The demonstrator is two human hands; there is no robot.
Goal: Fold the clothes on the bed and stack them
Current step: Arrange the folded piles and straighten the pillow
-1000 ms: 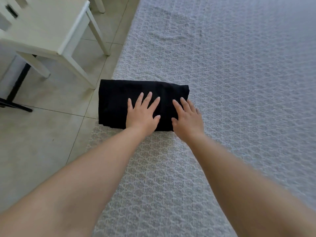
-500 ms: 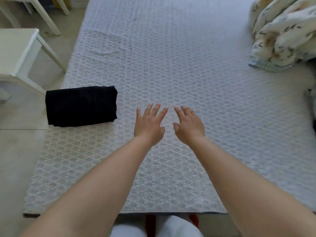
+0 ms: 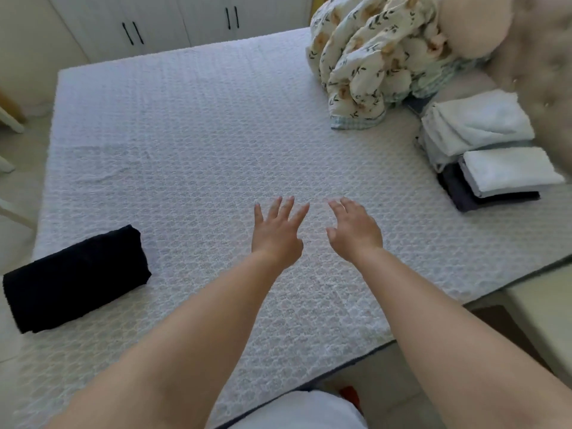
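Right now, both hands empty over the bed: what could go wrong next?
1. The folded black garment lies at the bed's left edge, one end apparently overhanging; a tug on the cover might drop it.
2. The white and dark folded piles lie far right, so carrying the black piece across could undo its fold.
3. Left hand and right hand hover open, holding nothing; the floral bedding heap could be grabbed by mistake.

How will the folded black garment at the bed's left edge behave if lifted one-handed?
The folded black garment is soft cloth, so it will probably sag and partly unfold unless supported from beneath. It looks thick yet likely light. Its left end seems to overhang the bed edge, so a push that way may drop it.
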